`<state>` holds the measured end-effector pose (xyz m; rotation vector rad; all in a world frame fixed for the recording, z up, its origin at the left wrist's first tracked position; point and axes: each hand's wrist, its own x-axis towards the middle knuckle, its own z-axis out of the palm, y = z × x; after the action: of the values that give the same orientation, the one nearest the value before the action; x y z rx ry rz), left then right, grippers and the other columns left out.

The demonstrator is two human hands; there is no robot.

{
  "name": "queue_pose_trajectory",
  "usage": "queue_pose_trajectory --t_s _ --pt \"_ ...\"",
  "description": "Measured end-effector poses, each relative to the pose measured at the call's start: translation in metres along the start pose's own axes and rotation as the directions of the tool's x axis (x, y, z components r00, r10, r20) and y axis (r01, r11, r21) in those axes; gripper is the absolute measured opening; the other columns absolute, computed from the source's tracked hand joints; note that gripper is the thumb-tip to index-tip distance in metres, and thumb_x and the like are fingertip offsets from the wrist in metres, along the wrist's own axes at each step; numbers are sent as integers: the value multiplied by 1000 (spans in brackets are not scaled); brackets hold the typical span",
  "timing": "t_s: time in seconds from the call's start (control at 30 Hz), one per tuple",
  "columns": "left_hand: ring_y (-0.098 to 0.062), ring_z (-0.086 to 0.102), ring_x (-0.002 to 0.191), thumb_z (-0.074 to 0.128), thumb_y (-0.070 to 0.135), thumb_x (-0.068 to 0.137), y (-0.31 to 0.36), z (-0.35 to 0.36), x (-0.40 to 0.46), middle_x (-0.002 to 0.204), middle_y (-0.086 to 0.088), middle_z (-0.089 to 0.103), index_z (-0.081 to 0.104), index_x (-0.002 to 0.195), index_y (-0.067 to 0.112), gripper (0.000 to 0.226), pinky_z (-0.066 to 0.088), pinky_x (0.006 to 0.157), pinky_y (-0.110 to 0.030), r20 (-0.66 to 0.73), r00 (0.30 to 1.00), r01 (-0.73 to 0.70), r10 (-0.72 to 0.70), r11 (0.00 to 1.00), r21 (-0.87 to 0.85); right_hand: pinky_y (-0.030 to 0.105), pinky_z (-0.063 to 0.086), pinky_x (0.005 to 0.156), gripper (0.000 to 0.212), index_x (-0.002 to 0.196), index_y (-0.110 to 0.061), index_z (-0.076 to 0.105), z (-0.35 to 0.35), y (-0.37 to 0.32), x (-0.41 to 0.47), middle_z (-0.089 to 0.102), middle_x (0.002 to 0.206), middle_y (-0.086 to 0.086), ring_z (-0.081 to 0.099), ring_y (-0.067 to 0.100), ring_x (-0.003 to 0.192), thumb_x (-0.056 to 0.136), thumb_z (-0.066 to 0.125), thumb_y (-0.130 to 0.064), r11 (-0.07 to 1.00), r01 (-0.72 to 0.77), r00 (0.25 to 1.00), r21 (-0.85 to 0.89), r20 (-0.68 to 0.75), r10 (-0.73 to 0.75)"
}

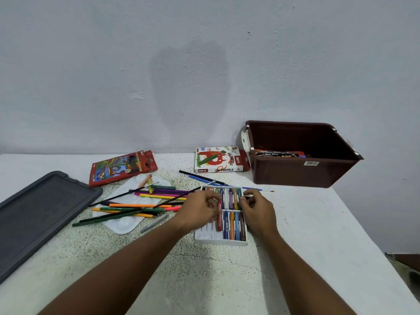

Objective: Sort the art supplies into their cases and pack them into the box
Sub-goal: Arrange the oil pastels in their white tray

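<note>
Pastel tray (205,238) sits mid-table, both rows part filled, left slots of the near row bare. Left hand (200,209) over its left side, fingers curled on a red pastel (219,220). Right hand (258,209) at the right edge, fingers curled; grip unclear. Pencils (145,206) and palette (122,223) left, pastel box (219,160) behind, brown box (302,171) far right, lid (41,212) far left.

Your table (227,280) was white with a speckled patch. On it lay a grey lid (41,214) at your left, a red pencil case (118,169), a white palette (127,223) under loose coloured pencils (136,205), the oil pastel box (218,159), the white pastel tray (218,241) and the brown box (295,171) at far right.
</note>
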<state>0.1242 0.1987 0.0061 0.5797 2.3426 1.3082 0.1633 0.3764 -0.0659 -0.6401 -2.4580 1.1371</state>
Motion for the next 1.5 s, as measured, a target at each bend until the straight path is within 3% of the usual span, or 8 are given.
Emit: queue_pose_trajectory --t_s 0.1,0.37,0.57,0.67,0.77,0.93,1.33,1.5 --pt "-5 62 59 59 -4 90 -2 5 1 83 -9 64 62 118 6 30 48 53 -12 17 1000 -9 8 998 59 13 41 58 18 110 -21 59 0 0 0 66 91 -4 57 1 68 95 55 -32 1000 7 1000 2 -3 -7" --pt "5 57 55 60 0 92 -8 9 7 99 -8 70 62 123 2 31 46 52 -7 48 998 -45 35 974 224 11 40 56 19 111 -21 58 0 0 0 68 96 -3 57 1 69 96 54 -33 1000 8 1000 2 2 -8" --pt "9 58 54 65 0 88 -11 9 11 83 -6 68 61 123 -2 35 46 57 -1 76 996 -65 45 957 284 11 41 57 20 111 -22 58 2 -1 0 70 98 -2 59 2 70 96 54 -33 1000 5 1000 1 -4 -5" --pt "-6 66 77 62 -2 90 -12 9 12 102 -13 70 63 121 -1 31 54 67 -11 56 997 -65 51 950 305 13 44 59 21 112 -22 57 2 0 1 70 100 -2 60 4 72 95 54 -35 1000 -5 1000 -5 1 5" --pt "-14 70 80 61 -3 90 -14 11 14 96 -13 70 65 116 -1 27 60 78 -33 50 997 -66 54 952 299 15 47 62 22 113 -23 57 3 1 1 70 102 -1 62 6 74 95 54 -36 1000 -12 1000 -14 4 12" --pt "-11 68 78 71 2 84 -17 12 15 92 -9 72 67 113 1 29 59 79 -28 68 995 -94 75 935 342 19 50 65 21 112 -23 56 3 1 0 70 101 -1 63 7 75 96 54 -35 1000 -4 1000 -16 -5 4" --pt "-17 60 76 70 6 85 -14 10 12 90 1 56 64 110 9 26 60 68 -37 84 990 -140 115 897 420 22 52 67 18 111 -24 55 3 -2 1 71 100 -1 65 8 76 96 53 -34 999 -7 1000 -31 -3 7" --pt "-22 67 84 65 3 88 -16 1 8 88 -4 63 64 106 8 18 60 75 -37 81 993 -104 83 945 311 21 52 66 20 112 -23 55 3 -1 1 71 102 0 65 10 77 96 53 -35 999 -5 1000 -36 8 5"
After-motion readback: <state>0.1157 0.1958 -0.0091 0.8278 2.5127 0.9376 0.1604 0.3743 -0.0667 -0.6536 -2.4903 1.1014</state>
